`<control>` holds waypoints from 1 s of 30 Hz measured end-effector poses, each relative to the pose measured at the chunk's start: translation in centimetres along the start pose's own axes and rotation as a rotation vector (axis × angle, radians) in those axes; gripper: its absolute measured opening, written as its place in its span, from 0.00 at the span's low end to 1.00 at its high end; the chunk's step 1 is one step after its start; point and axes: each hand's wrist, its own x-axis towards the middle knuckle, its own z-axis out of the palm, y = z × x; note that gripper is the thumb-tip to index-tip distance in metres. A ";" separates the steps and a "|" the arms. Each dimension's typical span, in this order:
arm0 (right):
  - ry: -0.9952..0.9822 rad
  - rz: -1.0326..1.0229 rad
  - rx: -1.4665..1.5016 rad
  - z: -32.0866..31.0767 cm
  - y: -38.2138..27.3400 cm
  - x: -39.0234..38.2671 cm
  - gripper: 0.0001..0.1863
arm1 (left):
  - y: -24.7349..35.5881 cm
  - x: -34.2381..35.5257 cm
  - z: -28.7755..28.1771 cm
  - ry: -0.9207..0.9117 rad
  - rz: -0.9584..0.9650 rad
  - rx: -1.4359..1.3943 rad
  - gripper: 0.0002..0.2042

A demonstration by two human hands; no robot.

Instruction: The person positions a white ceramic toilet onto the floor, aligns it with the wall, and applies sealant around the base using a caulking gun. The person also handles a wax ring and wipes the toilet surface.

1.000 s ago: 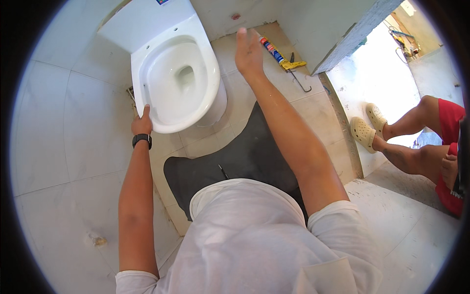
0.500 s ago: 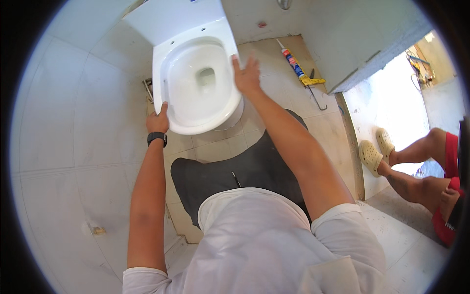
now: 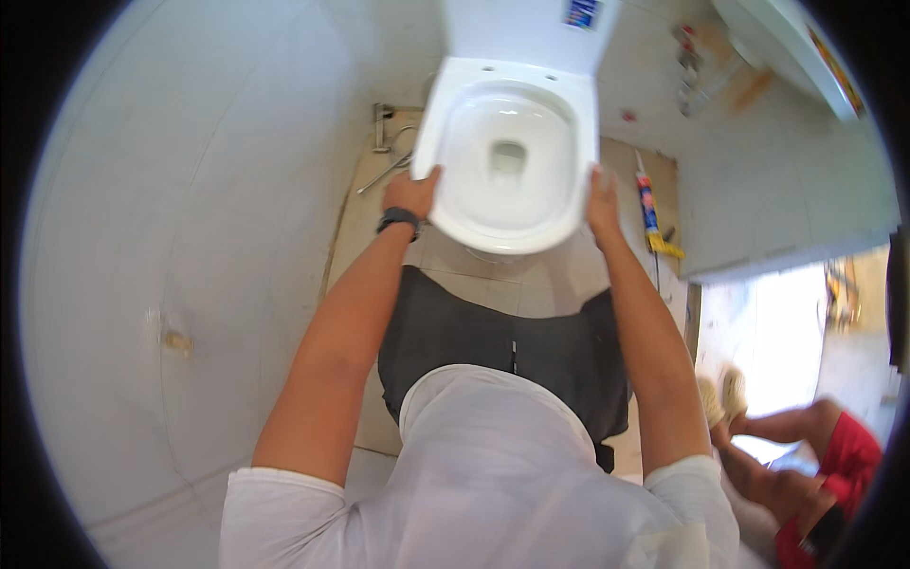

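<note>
A white toilet bowl (image 3: 507, 237) without a seat stands in front of me, its tank (image 3: 521, 33) behind it. My left hand (image 3: 410, 194), with a dark watch on the wrist, grips the left side of the rim, thumb on top. On the opposite side my right hand (image 3: 603, 201) holds the rim, slightly blurred, its fingers mostly hidden beneath the edge. A little water shows in the drain hole.
A caulking gun (image 3: 650, 213) with a tube lies on the floor to the right. Left of the bowl are a metal fitting (image 3: 382, 128) and a thin hose. A white basin (image 3: 787, 43) juts out at upper right. Another person's bare legs (image 3: 773, 484) are by the doorway.
My right hand has gone from spread fingers beside the rim to holding it. My left hand stays on the rim. The view has shifted, placing the toilet farther right in the picture.
</note>
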 end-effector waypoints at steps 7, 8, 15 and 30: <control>-0.060 0.172 0.394 -8.2 2.1 1.1 0.54 | 0.3 -0.3 -0.2 -0.058 -0.151 -0.043 0.32; -0.019 0.183 0.418 -9.4 1.5 1.1 0.57 | 0.3 -0.4 -0.4 -0.091 -0.163 -0.070 0.33; 0.167 0.096 0.339 -4.3 -1.2 0.8 0.48 | 0.6 -0.2 -1.4 -0.263 -0.193 -0.118 0.32; -0.034 0.021 0.235 -0.6 -1.2 1.9 0.59 | 0.6 0.1 -0.2 -0.171 -0.168 -0.108 0.30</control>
